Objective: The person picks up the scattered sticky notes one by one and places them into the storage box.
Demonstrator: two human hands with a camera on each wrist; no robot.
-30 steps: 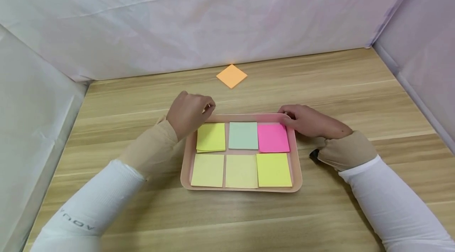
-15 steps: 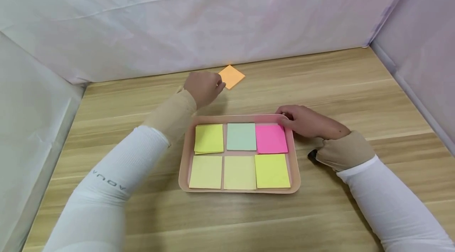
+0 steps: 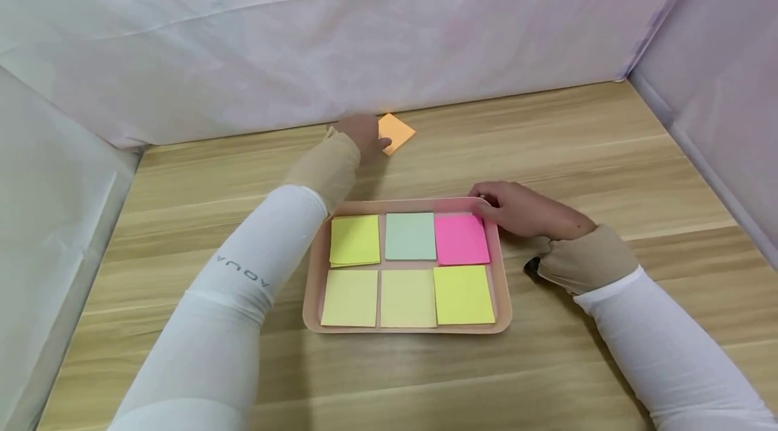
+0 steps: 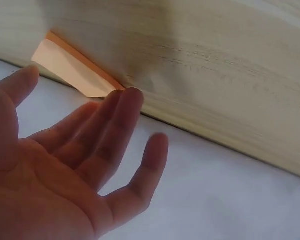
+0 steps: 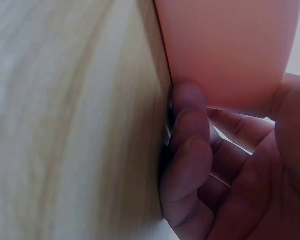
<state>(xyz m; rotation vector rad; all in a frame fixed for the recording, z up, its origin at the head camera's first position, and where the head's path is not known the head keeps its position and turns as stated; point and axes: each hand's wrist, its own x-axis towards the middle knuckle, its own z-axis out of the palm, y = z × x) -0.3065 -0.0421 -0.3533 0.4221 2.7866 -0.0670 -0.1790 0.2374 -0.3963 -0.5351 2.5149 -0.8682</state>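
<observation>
An orange sticky note pad (image 3: 398, 132) lies on the table near the back wall, turned cornerwise. My left hand (image 3: 361, 136) reaches over its left side. In the left wrist view the thumb is at one end of the pad (image 4: 77, 70) and the fingertips at the other, with the hand spread between. A pink tray (image 3: 501, 289) holds two rows of sticky note pads: a green pad (image 3: 410, 236), a magenta pad (image 3: 462, 240) and several yellow ones. My right hand (image 3: 516, 208) grips the tray's far right corner, thumb over the rim, fingers curled against the outer wall.
White sheeting (image 3: 273, 46) rises along the back edge of the wood-grain table (image 3: 608, 147) and on both sides. A small black object (image 3: 532, 267) shows under the right wrist. The left forearm passes over the tray's far left corner.
My left hand has moved from the tray's far left corner forward and right to the orange pad, its fingers opening out. The right hand has kept its hold on the tray.
</observation>
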